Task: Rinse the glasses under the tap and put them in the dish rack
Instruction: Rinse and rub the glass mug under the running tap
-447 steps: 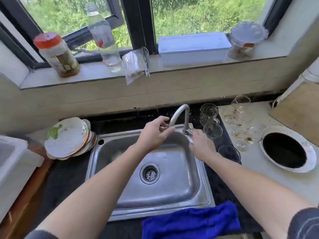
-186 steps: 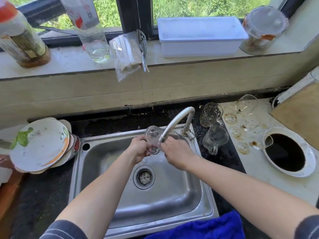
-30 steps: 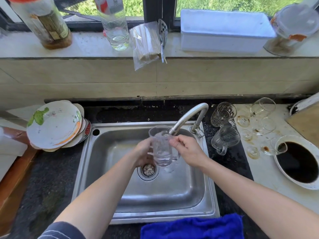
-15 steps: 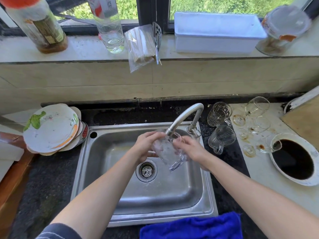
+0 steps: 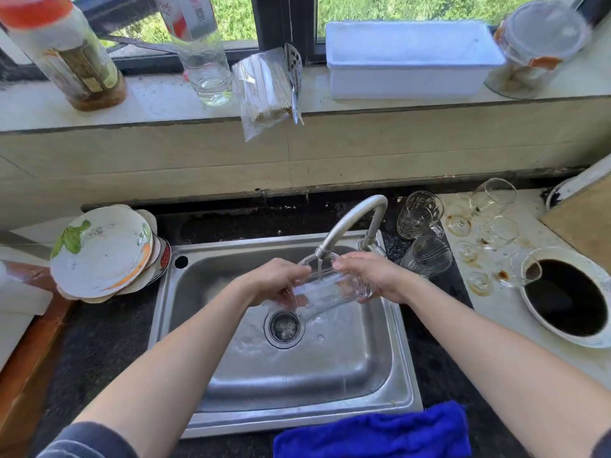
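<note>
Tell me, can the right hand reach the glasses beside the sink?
Probably yes: the glasses stand close by the right hand, nothing between, but its fingers hold a glass now.

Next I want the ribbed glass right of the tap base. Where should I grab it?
Probably round the wall of the ribbed glass, fingers coming from the near side: it looks upright, the tap stands at its left and a cut glass close behind.

Strong daylight floods in through the black-framed window (image 5: 284,24), bleaching the pale stone windowsill (image 5: 363,105) and glinting off the curved metal tap (image 5: 347,223) and stainless steel sink (image 5: 297,375). Wide-angle bending bows the edges (the red-capped jar (image 5: 62,51) leans hard). The clear drinking glass (image 5: 327,292) looks smeared; the centre is otherwise sharp.
</note>
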### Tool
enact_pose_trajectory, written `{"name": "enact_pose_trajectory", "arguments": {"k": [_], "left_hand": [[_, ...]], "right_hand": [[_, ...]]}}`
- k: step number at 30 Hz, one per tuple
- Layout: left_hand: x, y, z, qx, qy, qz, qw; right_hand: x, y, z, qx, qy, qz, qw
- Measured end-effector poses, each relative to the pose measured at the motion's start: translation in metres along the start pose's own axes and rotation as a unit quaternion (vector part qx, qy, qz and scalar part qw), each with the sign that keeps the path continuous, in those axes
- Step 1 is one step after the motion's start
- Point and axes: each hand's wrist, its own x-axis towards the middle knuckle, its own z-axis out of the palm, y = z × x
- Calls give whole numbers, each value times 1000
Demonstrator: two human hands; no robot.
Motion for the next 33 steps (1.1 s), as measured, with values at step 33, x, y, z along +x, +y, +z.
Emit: {"name": "enact_pose_trajectory", "arguments": {"k": [33], "left_hand": [[-22,-20,8,-39,58,128,989]], "right_hand": [[20,-21,39,146,230,21,962]]}}
